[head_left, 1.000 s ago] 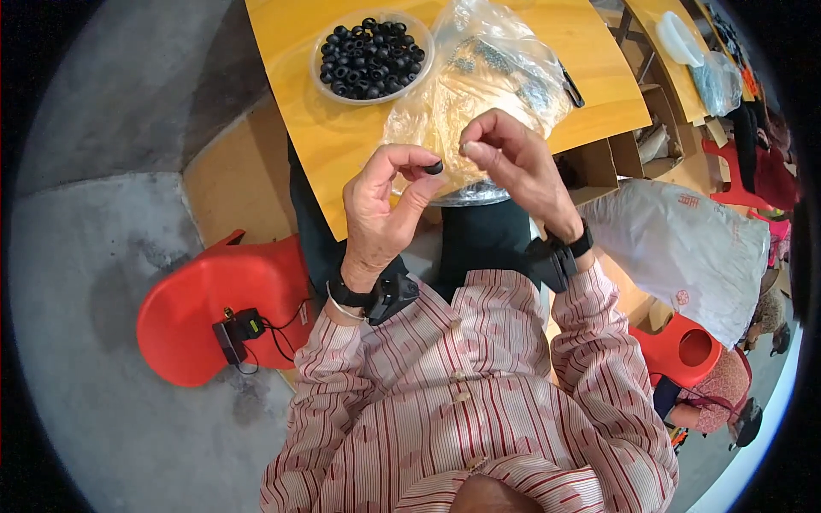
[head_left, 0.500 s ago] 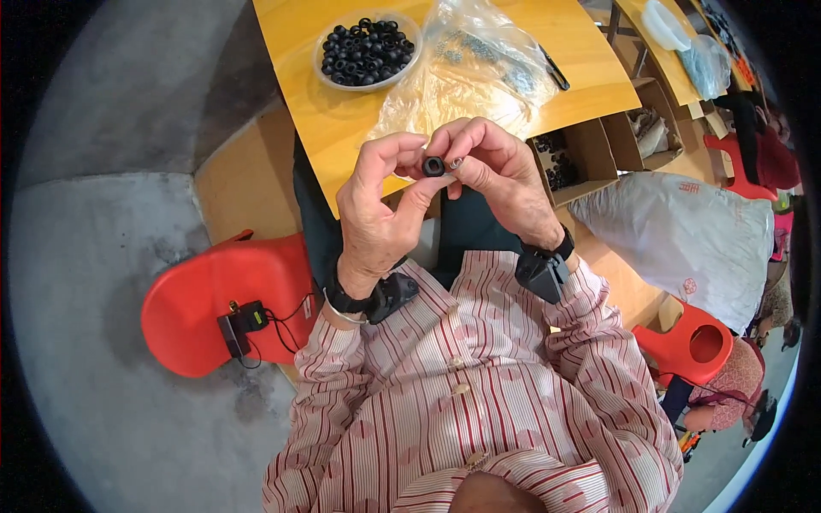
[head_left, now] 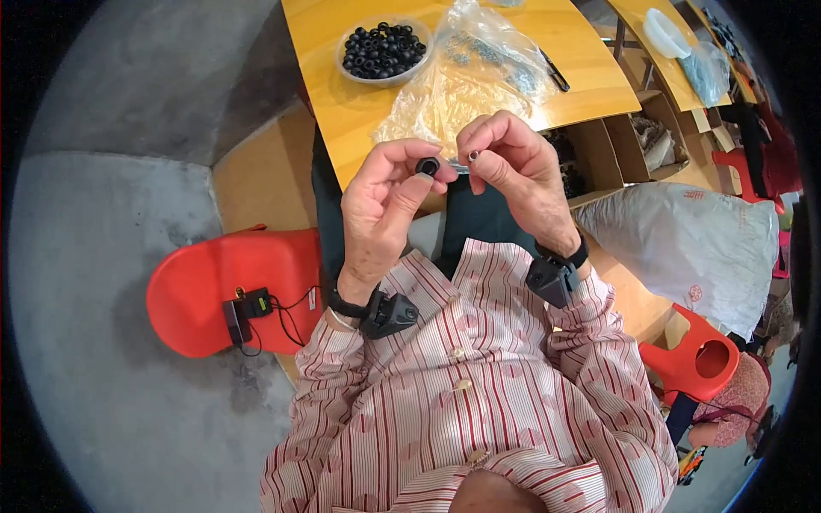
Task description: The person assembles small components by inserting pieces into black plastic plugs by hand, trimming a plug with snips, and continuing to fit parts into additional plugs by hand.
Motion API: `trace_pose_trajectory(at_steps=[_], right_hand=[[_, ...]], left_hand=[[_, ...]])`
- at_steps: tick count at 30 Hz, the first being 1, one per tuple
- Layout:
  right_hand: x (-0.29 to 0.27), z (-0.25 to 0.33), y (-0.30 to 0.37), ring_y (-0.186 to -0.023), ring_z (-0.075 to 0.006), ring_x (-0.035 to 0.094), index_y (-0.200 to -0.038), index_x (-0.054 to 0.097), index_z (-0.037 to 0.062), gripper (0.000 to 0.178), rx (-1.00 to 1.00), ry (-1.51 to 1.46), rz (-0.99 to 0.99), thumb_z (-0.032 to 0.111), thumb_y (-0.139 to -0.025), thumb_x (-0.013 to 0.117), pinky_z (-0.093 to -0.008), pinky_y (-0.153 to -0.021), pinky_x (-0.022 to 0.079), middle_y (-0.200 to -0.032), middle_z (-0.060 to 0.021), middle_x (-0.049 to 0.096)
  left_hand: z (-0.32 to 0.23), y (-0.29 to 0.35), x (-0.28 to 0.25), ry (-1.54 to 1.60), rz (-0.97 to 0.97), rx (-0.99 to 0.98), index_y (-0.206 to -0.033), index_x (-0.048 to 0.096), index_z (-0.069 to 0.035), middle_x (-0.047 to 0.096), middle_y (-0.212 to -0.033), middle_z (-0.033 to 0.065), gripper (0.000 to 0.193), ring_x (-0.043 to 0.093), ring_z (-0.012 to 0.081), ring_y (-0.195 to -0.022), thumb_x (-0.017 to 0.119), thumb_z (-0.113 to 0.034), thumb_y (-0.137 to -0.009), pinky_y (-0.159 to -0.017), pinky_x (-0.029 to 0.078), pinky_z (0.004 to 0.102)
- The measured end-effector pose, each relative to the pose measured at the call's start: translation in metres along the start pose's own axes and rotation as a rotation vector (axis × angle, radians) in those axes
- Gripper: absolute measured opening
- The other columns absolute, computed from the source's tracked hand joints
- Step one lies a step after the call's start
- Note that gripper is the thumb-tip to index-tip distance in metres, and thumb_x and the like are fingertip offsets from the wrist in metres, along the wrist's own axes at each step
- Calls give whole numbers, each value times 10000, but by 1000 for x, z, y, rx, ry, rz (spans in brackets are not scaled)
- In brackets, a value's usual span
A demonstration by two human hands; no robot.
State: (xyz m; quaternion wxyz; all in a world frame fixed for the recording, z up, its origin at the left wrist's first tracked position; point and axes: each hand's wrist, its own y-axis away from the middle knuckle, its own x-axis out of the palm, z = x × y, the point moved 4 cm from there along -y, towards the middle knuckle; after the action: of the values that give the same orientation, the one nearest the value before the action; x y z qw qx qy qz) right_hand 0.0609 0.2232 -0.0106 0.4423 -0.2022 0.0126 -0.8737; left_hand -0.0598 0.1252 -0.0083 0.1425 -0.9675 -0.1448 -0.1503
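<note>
Between the thumb and fingers of my left hand (head_left: 380, 192) is a small black ring-shaped part (head_left: 427, 167), its hole facing up. My right hand (head_left: 517, 175) pinches a tiny silvery metal ring (head_left: 473, 156) at its fingertips. The two hands are a short way apart, above my lap at the near edge of the wooden table (head_left: 342, 128). On that table stands a clear round tub (head_left: 382, 81) heaped with similar black parts (head_left: 385, 50). Beside it a clear plastic bag (head_left: 436, 94) lies spread out, with many small metallic bits (head_left: 483, 53) on it.
A black pen-like tool (head_left: 556, 70) lies right of the bag. Open cardboard boxes (head_left: 599, 154) stand under the table's right side, near a large white sack (head_left: 684, 239). A red chair (head_left: 197, 295) at left holds a black device with cables. Another person (head_left: 740, 398) is at far right.
My hands have drawn apart, the right one moving away with the metal ring while the left keeps the black part. The whole view has shifted slightly.
</note>
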Motion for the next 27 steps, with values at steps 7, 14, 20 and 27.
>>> trace_pose_trajectory(at_steps=[7,14,20,27], right_hand=[[20,35,14,-754,-51,535,-969,575,7,101,-111,387,-17,46,-876,575,-190,-617,446,-875,-13,586],[29,57,19,-756,-78,543,-952,579,-10,102,-219,498,66,3,-852,590,-208,-642,459,-834,-17,574],[36,63,21,-743,-94,551,-905,598,-6,91,-283,535,103,21,-825,630,-219,-646,461,-807,-34,580],[48,72,18,-700,-144,568,-842,620,-1,114,-472,668,117,33,-756,686,-255,-604,444,-769,-52,583]], left_hand=[[-12,14,9,-44,13,35,-1109,459,23,599,-956,102,212,591,136,-882,503,-33,-909,-804,474,248],[-30,31,16,-156,48,58,-1082,472,12,580,-941,68,216,560,98,-852,552,-52,-893,-789,459,222],[-30,36,6,-52,79,102,-1069,481,-6,545,-969,31,257,503,68,-855,612,-101,-869,-757,416,189],[-34,40,16,190,37,-23,-1083,453,3,522,-925,49,408,455,114,-800,639,-278,-853,-735,366,257]])
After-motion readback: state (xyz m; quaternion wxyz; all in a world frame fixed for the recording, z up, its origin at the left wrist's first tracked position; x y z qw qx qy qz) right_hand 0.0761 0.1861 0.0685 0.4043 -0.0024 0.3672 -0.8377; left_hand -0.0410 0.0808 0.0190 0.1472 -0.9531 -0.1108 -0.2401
